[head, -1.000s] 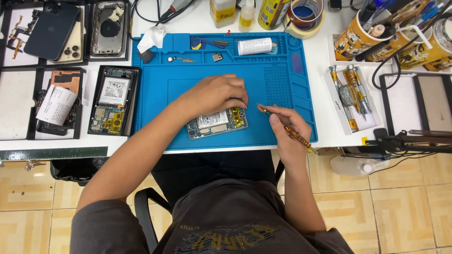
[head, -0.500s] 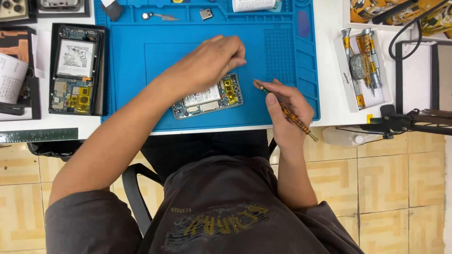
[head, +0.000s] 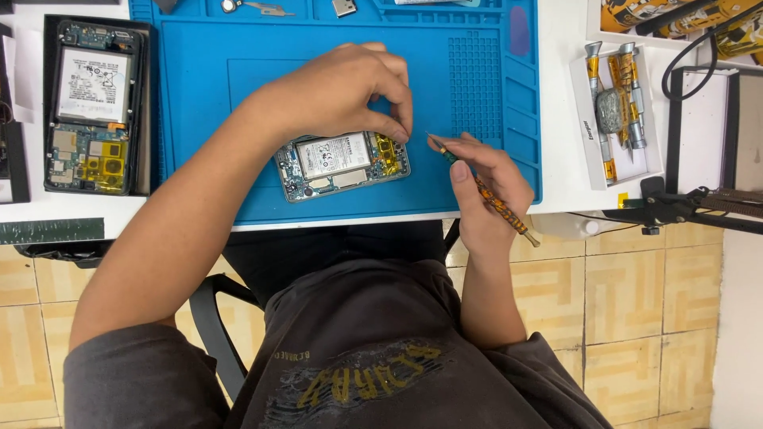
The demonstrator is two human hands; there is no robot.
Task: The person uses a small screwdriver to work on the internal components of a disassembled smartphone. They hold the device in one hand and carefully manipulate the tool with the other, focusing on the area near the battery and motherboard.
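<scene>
Left hand pinches top edge of opened phone; right hand closed round patterned-handle screwdriver (tip beside board) — slip risks gouging flex

Phone-repair workshop; blue repair mat at centre; opened phone upper left; precision tools upper right.

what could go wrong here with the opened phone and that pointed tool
The opened phone lies near the blue mat's front edge, so a hard push might slide it off. The pointed tool in the right hand aims at the exposed board; a slip may scratch parts. The left hand pinches near its tip.
</scene>
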